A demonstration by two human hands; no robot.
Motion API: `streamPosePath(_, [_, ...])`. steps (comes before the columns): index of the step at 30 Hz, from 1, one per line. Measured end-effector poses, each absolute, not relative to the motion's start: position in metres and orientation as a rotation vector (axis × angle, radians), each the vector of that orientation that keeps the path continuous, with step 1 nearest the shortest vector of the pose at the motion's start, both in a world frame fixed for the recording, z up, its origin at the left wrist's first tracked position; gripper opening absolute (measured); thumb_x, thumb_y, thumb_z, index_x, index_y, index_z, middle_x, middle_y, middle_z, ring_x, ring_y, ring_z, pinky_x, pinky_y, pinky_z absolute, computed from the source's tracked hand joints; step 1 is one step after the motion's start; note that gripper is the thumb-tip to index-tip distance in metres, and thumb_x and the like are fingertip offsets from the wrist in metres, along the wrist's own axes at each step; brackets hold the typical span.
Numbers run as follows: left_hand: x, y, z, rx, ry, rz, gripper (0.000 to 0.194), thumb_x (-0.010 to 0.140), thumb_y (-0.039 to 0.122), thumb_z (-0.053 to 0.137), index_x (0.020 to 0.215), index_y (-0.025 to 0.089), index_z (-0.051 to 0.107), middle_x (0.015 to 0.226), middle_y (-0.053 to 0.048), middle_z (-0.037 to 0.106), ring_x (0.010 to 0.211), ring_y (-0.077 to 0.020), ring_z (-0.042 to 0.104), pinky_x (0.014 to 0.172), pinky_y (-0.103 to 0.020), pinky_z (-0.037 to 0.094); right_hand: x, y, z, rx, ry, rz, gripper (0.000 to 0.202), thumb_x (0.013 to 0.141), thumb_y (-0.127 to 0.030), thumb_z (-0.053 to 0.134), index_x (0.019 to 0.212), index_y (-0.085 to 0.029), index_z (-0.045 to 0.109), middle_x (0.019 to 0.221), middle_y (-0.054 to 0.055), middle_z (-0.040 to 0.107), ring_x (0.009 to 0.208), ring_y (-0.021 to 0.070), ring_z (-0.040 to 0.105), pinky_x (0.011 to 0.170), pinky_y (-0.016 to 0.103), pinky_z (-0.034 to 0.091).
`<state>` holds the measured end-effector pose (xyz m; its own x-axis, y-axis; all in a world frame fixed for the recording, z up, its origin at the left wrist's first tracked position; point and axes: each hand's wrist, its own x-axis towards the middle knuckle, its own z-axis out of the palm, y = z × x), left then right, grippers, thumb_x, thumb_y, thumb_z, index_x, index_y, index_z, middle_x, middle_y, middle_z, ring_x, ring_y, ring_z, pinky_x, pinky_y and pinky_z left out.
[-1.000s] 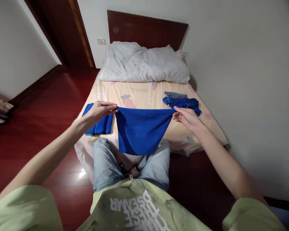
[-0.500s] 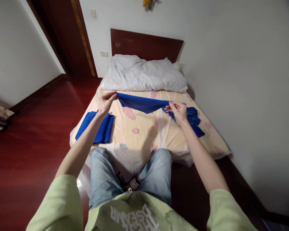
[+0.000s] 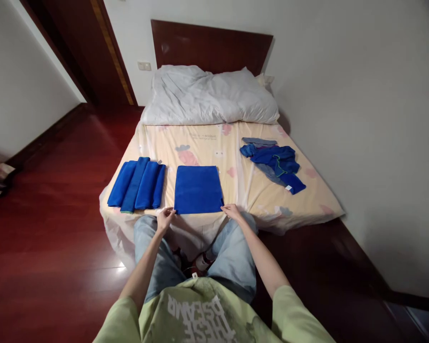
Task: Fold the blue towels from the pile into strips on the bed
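The person wears a pale green T-shirt (image 3: 157,305) with loose short sleeves (image 3: 296,314), its front printed with chunky white capital lettering (image 3: 200,314) over dark, smudgy grey patches. Below it come light blue jeans (image 3: 234,267) — washed-out denim, wide in the leg — and a small white tab (image 3: 195,275) shows at the hem. Between the legs peeks a shoe (image 3: 202,262), partly hidden — white with dark red.

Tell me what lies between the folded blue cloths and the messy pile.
The head view shows a flat blue cloth there, with patterned sheet on both sides.
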<state>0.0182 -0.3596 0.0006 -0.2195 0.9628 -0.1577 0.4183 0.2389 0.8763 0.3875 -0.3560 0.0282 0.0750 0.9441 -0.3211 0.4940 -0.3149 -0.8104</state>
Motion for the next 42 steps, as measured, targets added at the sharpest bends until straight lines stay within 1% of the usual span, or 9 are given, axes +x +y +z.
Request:
streamPosePath(4, [0.015, -0.352, 0.001, 1.326, 1.737, 0.895, 0.044, 0.074, 0.06, 0.07, 0.087, 0.018, 0.074, 0.085, -0.01, 0.078, 0.088, -0.0291, 0.076, 0.085, -0.038, 0.058, 0.391, -0.355, 0.019, -1.905, -1.359, 1.178, 0.036, 0.081, -0.053, 0.062, 0.063, -0.023, 0.058, 0.053, -0.004, 0.052, 0.049, 0.0116, 0.049, 0.047, 0.022, 0.036])
streamPosePath(7, [0.012, -0.348, 0.004, 1.383, 1.679, 0.87, 0.044, 0.074, 0.061, 0.07, 0.084, 0.018, 0.071, 0.082, -0.008, 0.076, 0.083, -0.0266, 0.074, 0.084, -0.037, 0.058, 0.396, -0.357, 0.018, -1.947, -1.341, 1.162, 0.026, 0.082, -0.046, 0.061, 0.069, -0.023, 0.062, 0.058, -0.002, 0.057, 0.054, 0.0125, 0.053, 0.051, 0.022, 0.039])
streamPosePath(12, [0.003, -0.355, 0.002, 1.452, 1.607, 0.839, 0.038, 0.076, 0.057, 0.068, 0.084, 0.02, 0.066, 0.085, -0.006, 0.075, 0.085, -0.0247, 0.073, 0.087, -0.037, 0.057, 0.402, -0.362, 0.023, -2.04, -1.391, 1.163, 0.017, 0.076, -0.033, 0.063, 0.063, -0.022, 0.063, 0.056, -0.002, 0.057, 0.054, 0.0131, 0.054, 0.051, 0.022, 0.037])
streamPosePath(17, [-0.001, -0.364, -0.005, 1.484, 1.607, 0.802, 0.032, 0.078, 0.051, 0.063, 0.084, 0.02, 0.063, 0.089, -0.007, 0.076, 0.089, -0.025, 0.073, 0.089, -0.037, 0.057, 0.403, -0.367, 0.034, -2.119, -1.497, 1.164, 0.017, 0.072, -0.024, 0.065, 0.056, -0.023, 0.061, 0.052, -0.003, 0.053, 0.055, 0.0132, 0.054, 0.053, 0.022, 0.037])
streamPosePath(23, [-0.001, -0.362, 0.001, 1.531, 1.667, 0.715, 0.022, 0.08, 0.042, 0.06, 0.086, 0.021, 0.062, 0.089, -0.006, 0.076, 0.091, -0.0251, 0.073, 0.091, -0.038, 0.057, 0.405, -0.369, 0.045, -2.184, -1.554, 1.226, 0.017, 0.072, -0.029, 0.072, 0.059, -0.022, 0.064, 0.049, -0.004, 0.05, 0.053, 0.0123, 0.053, 0.053, 0.021, 0.037])
streamPosePath(27, [-0.003, -0.358, 0.009, 1.557, 1.725, 0.599, 0.013, 0.079, 0.033, 0.059, 0.083, 0.021, 0.062, 0.087, -0.007, 0.076, 0.091, -0.0262, 0.074, 0.09, -0.037, 0.056, 0.401, -0.361, 0.04, -2.207, -1.513, 1.283, 0.024, 0.072, -0.032, 0.077, 0.059, -0.02, 0.062, 0.044, -0.007, 0.044, 0.046, 0.0092, 0.046, 0.048, 0.02, 0.033])
streamPosePath(31, [0.0, -0.343, 0.015, 1.588, 1.75, 0.466, 0.016, 0.081, 0.035, 0.064, 0.086, 0.02, 0.068, 0.085, -0.007, 0.077, 0.09, -0.0266, 0.076, 0.088, -0.034, 0.056, 0.394, -0.339, 0.025, -2.2, -1.423, 1.323, 0.033, 0.081, -0.035, 0.075, 0.058, -0.019, 0.057, 0.043, -0.008, 0.04, 0.04, 0.0065, 0.037, 0.044, 0.019, 0.028])
streamPosePath(37, [0.01, -0.288, 0.032, 1.597, 1.813, 0.35, 0.021, 0.085, 0.04, 0.068, 0.087, 0.02, 0.075, 0.085, -0.008, 0.079, 0.095, -0.0284, 0.077, 0.087, -0.031, 0.056, 0.389, -0.308, 0.004, -2.226, -1.334, 1.196, 0.045, 0.09, -0.053, 0.067, 0.062, -0.019, 0.059, 0.044, -0.004, 0.046, 0.042, 0.0103, 0.05, 0.044, 0.019, 0.03])
streamPosePath(42, [0.021, -0.224, 0.04, 1.567, 1.854, 0.395, 0.022, 0.085, 0.039, 0.069, 0.091, 0.02, 0.079, 0.084, -0.007, 0.08, 0.086, -0.0273, 0.078, 0.08, -0.031, 0.058, 0.388, -0.282, -0.017, -2.118, -1.399, 0.937, 0.048, 0.094, -0.047, 0.061, 0.055, -0.02, 0.05, 0.05, -0.002, 0.051, 0.054, 0.0118, 0.056, 0.049, 0.021, 0.028])
